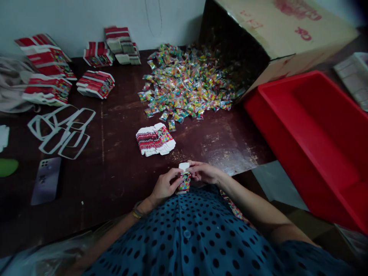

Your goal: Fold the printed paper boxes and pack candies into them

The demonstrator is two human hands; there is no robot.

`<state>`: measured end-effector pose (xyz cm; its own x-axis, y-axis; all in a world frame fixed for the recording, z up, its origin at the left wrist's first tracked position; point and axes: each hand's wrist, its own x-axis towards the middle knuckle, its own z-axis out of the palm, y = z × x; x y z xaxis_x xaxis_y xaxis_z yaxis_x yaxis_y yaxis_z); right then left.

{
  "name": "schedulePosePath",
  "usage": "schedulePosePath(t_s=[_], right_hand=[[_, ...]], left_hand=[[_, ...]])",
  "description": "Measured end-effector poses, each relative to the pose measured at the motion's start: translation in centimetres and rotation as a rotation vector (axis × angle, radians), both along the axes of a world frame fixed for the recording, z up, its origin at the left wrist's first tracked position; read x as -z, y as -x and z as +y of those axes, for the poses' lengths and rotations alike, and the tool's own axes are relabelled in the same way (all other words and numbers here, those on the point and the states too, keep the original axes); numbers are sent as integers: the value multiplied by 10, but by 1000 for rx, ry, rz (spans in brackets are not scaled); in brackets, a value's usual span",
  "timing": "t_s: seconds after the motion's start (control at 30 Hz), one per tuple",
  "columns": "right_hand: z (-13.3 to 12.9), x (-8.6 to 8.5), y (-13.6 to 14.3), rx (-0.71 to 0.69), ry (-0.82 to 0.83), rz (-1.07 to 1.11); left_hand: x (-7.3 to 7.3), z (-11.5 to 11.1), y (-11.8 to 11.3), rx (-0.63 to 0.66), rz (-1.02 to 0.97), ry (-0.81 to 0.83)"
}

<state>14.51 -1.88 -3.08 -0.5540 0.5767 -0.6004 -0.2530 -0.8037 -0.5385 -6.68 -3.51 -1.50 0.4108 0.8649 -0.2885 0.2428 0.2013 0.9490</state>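
Observation:
A small colourful carton [184, 181] with a white top flap is held upright close to my shirt, at the table's front edge. My left hand [167, 184] grips its left side between thumb and fingers. On the other side, my right hand [202, 171] has its fingers closed at the carton's upper right, by the white flap. Just beyond my hands lies a fanned stack of flat cartons [155, 140]. Farther back spreads a heap of small clear packets with coloured candies [186, 84].
A big cardboard box [276, 34] lies open behind the heap. At the right stands a red bin [310, 145]. Carton bundles [47, 90], white bands [61, 130], a phone [46, 181] and a green object [8, 167] occupy the left.

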Motion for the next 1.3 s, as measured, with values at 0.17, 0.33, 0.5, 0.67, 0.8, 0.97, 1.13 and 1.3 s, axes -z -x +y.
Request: schedulePosePath(t_s=[0.17,0.33,0.5,0.67,0.8,0.97,1.13,1.3], right_hand=[[3,-3,0,-185,31,-9],[-5,-23,9,-173,-731,-365],[-10,-19,18,-156,-899,-481],[-5,-7,13,-146,-951,-459],[-2,-13,5,-207,-1055,-450],[-9,-33,9,-426,-1398,-437],[-17,-23,32,-409,-1515,-677],[58,2,37,-301,-1554,-695]], left_hand=[[-7,-1,-8,-36,-5,59],[-4,5,-11,-181,-176,419],[-4,8,1,-144,-208,587],[-10,4,5,-9,-245,462],[-4,3,4,-10,-279,491],[2,5,14,75,-350,527],[13,7,20,33,-220,387],[15,19,34,103,-68,277]])
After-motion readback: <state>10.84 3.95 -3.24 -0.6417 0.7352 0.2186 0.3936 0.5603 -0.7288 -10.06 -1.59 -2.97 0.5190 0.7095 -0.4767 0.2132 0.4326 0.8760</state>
